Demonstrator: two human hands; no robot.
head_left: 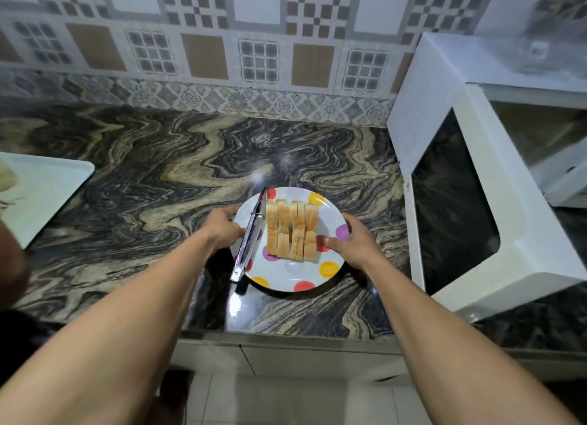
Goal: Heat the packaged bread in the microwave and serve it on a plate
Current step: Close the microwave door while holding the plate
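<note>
- The left hand (226, 227) is closed on the left rim of the polka-dot plate (292, 278), fingers curled round the edge beside the tongs.
- The right hand (351, 243) is closed on the right rim, thumb laid on top near a purple dot.
- The plate is thus held between both hands, level; whether it rests on the marbled counter (143, 176) or is just lifted cannot be told.
- The bread slices (292, 230) are stood in a row at the middle of the plate, long axis running away from the body, equally near both hands.
- Metal tongs (249, 240) are laid along the left side of the plate, beside the bread, handle overhanging the near rim.
- The microwave (444, 113) stands to the right, its door (460, 208) swung open towards the plate, so the right hand is nearer it.
- A pale tray (44, 195) lies well apart at the left.
</note>
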